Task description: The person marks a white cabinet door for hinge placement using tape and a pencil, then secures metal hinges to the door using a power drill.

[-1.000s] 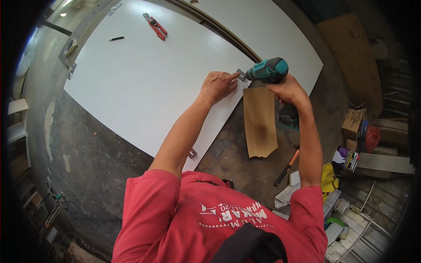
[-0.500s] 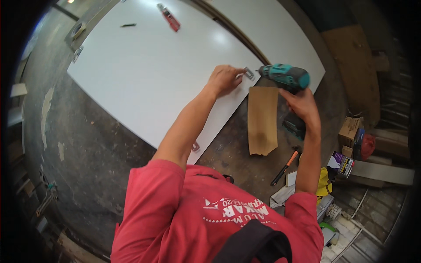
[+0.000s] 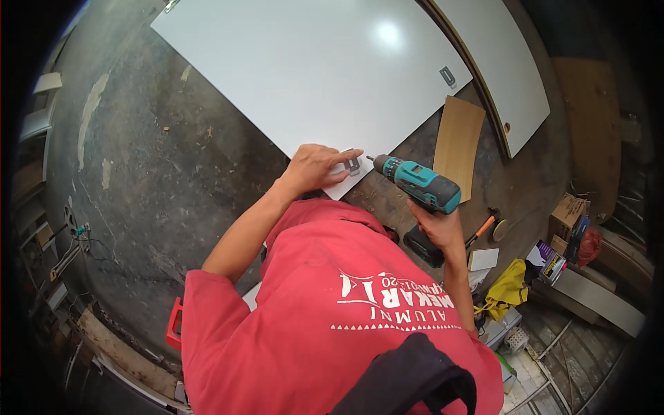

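Observation:
My left hand (image 3: pixel 312 167) holds a small grey metal bracket (image 3: pixel 353 164) against the lower corner of a large white panel (image 3: pixel 311 83), fingertips at the bracket's sides. My right hand (image 3: pixel 440 225) grips the handle of a teal cordless drill (image 3: pixel 417 181), whose bit points left at that bracket and is close to it; whether it touches, I cannot tell. A similar bracket (image 3: pixel 447 77) lies at the panel's right corner, near a brown rectangular sheet (image 3: pixel 456 152).
A second white panel (image 3: pixel 520 100) with a dark edge lies at upper right. An orange-handled hammer (image 3: pixel 484 228) rests beside my right arm. Boxes (image 3: pixel 564 220), a yellow cloth (image 3: pixel 510 290) and boards (image 3: pixel 595 297) crowd the right. Stacked strips (image 3: pixel 45 117) line the far left.
Both hands and the drill have moved down and toward my body, from the bracket at the right corner to the one at the lower corner. The view has also shifted.

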{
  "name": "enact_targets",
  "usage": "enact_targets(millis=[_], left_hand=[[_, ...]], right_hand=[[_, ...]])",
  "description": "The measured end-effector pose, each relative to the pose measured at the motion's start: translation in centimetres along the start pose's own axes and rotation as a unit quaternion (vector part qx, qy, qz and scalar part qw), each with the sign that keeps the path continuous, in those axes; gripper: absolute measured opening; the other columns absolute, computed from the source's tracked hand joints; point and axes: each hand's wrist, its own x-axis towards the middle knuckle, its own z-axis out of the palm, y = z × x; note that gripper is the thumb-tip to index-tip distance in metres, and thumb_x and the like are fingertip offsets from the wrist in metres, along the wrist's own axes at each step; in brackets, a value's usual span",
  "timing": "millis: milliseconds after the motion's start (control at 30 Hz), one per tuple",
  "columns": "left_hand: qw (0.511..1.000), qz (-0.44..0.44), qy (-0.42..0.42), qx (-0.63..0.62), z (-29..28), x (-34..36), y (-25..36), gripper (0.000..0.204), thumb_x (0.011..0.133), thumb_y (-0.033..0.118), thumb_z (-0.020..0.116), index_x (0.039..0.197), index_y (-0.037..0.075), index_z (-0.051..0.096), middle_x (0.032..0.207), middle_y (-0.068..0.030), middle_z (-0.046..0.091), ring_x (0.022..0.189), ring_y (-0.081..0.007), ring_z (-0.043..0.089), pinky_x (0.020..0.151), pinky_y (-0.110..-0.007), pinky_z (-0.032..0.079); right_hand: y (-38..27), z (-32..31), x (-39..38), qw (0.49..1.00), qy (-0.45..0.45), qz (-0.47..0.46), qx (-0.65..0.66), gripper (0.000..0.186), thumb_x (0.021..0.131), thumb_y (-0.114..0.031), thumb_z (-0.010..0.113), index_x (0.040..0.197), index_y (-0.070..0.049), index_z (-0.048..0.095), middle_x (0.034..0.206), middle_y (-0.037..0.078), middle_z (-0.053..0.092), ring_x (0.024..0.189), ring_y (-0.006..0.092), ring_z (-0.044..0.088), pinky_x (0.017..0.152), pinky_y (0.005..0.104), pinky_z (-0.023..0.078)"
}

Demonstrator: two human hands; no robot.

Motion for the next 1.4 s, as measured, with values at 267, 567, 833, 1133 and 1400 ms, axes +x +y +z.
enact_targets(millis=[267, 567, 833, 1133, 1400], left_hand=[[0.998, 0.008, -0.050, 0.031, 0.5, -0.6, -1.2, 0.038, 0.087, 0.038, 0.072, 0.123, 0.026, 0.071, 0.084, -0.0037, 0.073, 0.077, -0.0235, 0.069, 0.069, -0.036, 0.053], [0.999, 0.004, -0.030, 0.024, 1.3, -1.0, -1.5, 0.034, 0.089, 0.040, 0.072, 0.120, 0.026, 0.071, 0.088, -0.0020, 0.074, 0.081, -0.0228, 0.070, 0.073, -0.036, 0.054], [1.000, 0.010, -0.011, 0.020, 1.3, -0.8, -1.5, 0.032, 0.088, 0.039, 0.073, 0.116, 0.026, 0.073, 0.086, -0.0015, 0.074, 0.079, -0.0222, 0.070, 0.069, -0.036, 0.053], [1.000, -0.001, -0.017, 0.004, 1.1, -0.6, -1.4, 0.034, 0.086, 0.040, 0.073, 0.116, 0.024, 0.074, 0.087, -0.0007, 0.074, 0.086, -0.0212, 0.071, 0.073, -0.036, 0.055], [0.999, -0.018, -0.044, -0.002, 1.3, -0.6, -1.2, 0.035, 0.085, 0.039, 0.074, 0.116, 0.023, 0.075, 0.089, -0.0028, 0.075, 0.089, -0.0218, 0.071, 0.075, -0.037, 0.055]], right_hand=[[-1.3, 2.6, -1.3, 0.992, -0.013, -0.058, -0.108, 0.038, 0.083, -0.014, 0.080, 0.115, 0.003, 0.069, 0.098, 0.009, 0.074, 0.088, 0.0130, 0.066, 0.082, 0.0308, 0.054], [-1.5, 3.0, -1.4, 0.991, -0.028, -0.060, -0.112, 0.037, 0.083, -0.012, 0.078, 0.116, 0.003, 0.069, 0.098, 0.009, 0.074, 0.088, 0.0129, 0.066, 0.082, 0.0308, 0.054], [-1.7, 3.0, -1.1, 0.985, -0.041, -0.110, -0.129, 0.038, 0.083, -0.011, 0.078, 0.117, 0.003, 0.068, 0.099, 0.010, 0.074, 0.089, 0.0146, 0.067, 0.082, 0.0311, 0.054], [-2.4, 3.6, -1.1, 0.980, -0.024, -0.089, -0.177, 0.037, 0.083, -0.012, 0.078, 0.116, 0.001, 0.070, 0.096, 0.012, 0.075, 0.087, 0.0160, 0.069, 0.082, 0.0327, 0.055], [-3.3, 3.5, -0.9, 0.968, -0.030, -0.083, -0.236, 0.032, 0.083, -0.016, 0.077, 0.109, 0.001, 0.071, 0.089, 0.015, 0.074, 0.082, 0.0215, 0.072, 0.077, 0.0354, 0.055]])
